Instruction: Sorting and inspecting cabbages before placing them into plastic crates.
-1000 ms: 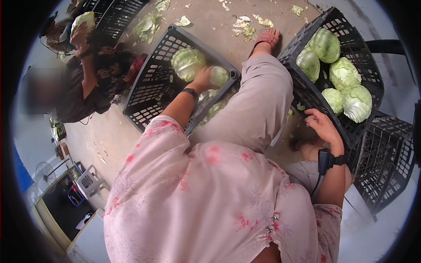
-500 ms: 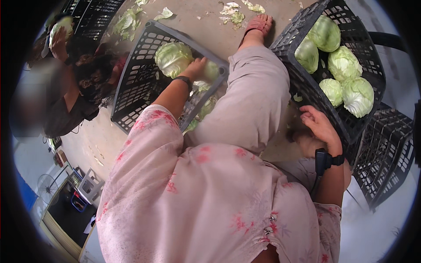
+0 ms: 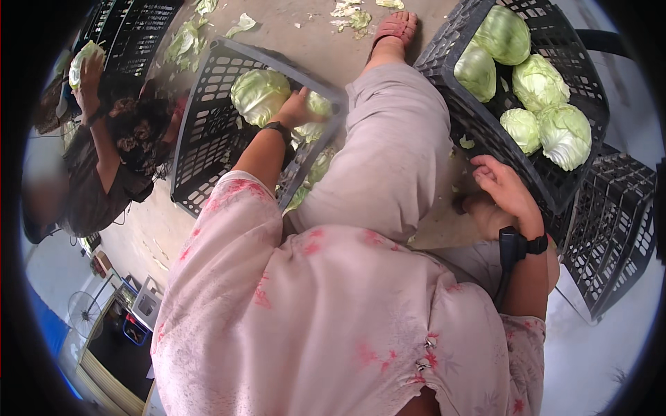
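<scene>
My left hand (image 3: 293, 111) reaches down into a dark plastic crate (image 3: 182, 163) and grips a pale green cabbage (image 3: 316, 112), its fingers curled over the near side. Beside it in that crate, to the left, lies a larger cabbage (image 3: 258, 96). My right hand (image 3: 506, 186) hangs beside a second crate (image 3: 479, 132) at my right, fingers loosely bent and apart, holding nothing I can see. Inside this second crate are several round cabbages (image 3: 540, 83). A black band sits on each of my wrists.
Loose cabbage leaves (image 3: 186, 43) litter the floor beyond the left crate. At the far left another person (image 3: 104, 166) holds up a cabbage (image 3: 87, 64) by more black crates (image 3: 132, 35). Another black crate (image 3: 607, 225) stands at right. My sandaled foot (image 3: 395, 31) is between the crates.
The cabbage in my left hand has shifted slightly left inside the crate. My right hand stays about where it was. The other person's raised cabbage has moved a little.
</scene>
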Available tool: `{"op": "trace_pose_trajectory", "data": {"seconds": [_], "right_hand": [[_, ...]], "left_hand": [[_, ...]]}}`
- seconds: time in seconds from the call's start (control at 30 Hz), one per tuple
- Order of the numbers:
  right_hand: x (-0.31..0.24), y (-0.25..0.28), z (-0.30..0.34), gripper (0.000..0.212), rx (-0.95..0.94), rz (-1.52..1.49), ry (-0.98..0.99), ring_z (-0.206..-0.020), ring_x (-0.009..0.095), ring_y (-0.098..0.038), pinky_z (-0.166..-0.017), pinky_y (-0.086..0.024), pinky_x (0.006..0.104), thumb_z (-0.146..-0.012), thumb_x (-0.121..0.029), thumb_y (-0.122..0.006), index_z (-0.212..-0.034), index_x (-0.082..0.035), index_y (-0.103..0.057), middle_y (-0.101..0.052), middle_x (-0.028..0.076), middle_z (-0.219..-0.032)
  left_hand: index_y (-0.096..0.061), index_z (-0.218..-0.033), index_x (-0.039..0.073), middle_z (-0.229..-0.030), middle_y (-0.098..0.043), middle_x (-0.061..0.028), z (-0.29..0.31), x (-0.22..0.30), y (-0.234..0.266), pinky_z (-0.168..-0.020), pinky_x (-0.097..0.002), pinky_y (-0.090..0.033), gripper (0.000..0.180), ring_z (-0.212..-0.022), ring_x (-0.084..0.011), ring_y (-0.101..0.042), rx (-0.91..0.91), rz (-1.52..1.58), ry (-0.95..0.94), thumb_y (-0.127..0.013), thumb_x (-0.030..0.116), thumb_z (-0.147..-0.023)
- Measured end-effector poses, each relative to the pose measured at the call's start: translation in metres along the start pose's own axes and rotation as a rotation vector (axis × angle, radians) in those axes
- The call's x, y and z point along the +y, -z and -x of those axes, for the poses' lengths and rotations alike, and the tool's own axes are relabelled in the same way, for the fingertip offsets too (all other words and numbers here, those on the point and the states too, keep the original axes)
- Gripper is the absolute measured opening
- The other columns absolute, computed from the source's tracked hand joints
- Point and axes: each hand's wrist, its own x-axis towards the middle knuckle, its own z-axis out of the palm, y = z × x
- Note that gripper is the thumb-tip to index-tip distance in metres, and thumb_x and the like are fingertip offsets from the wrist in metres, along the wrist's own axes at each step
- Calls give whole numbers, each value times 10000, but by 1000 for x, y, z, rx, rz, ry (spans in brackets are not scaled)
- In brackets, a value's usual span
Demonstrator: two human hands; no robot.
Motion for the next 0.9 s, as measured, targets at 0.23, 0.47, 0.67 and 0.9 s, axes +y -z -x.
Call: {"op": "trace_pose_trajectory", "data": {"seconds": [0.23,0.47,0.67,0.9], "right_hand": [[-8,1,1,332,-30,18,15,-840,198,-610,-794,-493,321,-902,-161,-580,-1204,-24,-568,-653,118,-956],[-1,3,11,328,19,18,53,-837,233,-638,-782,-508,346,-893,-180,-596,-1182,-25,-582,-672,147,-943],[-6,5,22,329,-2,-8,-6,-837,225,-637,-792,-503,342,-885,-173,-592,-1175,-17,-589,-671,137,-920],[13,0,23,328,51,87,92,-759,131,-543,-719,-473,291,-893,-142,-591,-1191,-6,-576,-596,42,-825]], "left_hand": [[-357,-1430,48,-1261,-538,-269,20,-19,1,-1030,-399,-427,1115,-1193,-370,-543,89,181,-3,-876,470,-538],[-398,-1379,-3,-1235,-579,-126,60,15,46,-989,-345,-460,995,-1147,-221,-558,-26,534,33,-887,386,-605],[-408,-1396,14,-1277,-551,-133,117,16,78,-1016,-359,-436,915,-1187,-236,-529,43,878,35,-843,329,-656],[-348,-1448,27,-1349,-514,-123,194,37,108,-1083,-412,-399,876,-1264,-272,-494,80,1359,-67,-767,349,-751]]}}
